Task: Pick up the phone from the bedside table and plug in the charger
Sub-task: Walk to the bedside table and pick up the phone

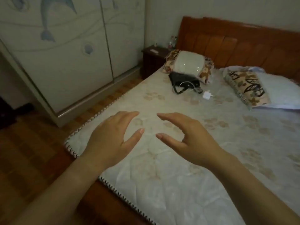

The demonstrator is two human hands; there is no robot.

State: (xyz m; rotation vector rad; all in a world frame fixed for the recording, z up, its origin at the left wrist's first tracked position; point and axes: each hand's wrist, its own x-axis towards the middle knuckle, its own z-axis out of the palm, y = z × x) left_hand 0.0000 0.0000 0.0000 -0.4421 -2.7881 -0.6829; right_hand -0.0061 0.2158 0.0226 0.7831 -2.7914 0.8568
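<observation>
A dark wooden bedside table [151, 62] stands far off at the head of the bed, left of the headboard. A small pale flat object [153, 51] lies on its top; it may be the phone, too small to tell. A white charger plug [207, 95] with its white cable [186, 88] lies on the mattress beside a black bag [182, 79]. My left hand [112, 137] and my right hand [186, 137] hover over the near corner of the bed, fingers apart, holding nothing, far from the table and charger.
The bed's pale quilted mattress [178, 184] fills the right side, with two patterned pillows [189, 65] [248, 88] against a wooden headboard [243, 46]. A white wardrobe [65, 54] with a dolphin print lines the left wall. A strip of wooden floor [105, 95] runs between wardrobe and bed.
</observation>
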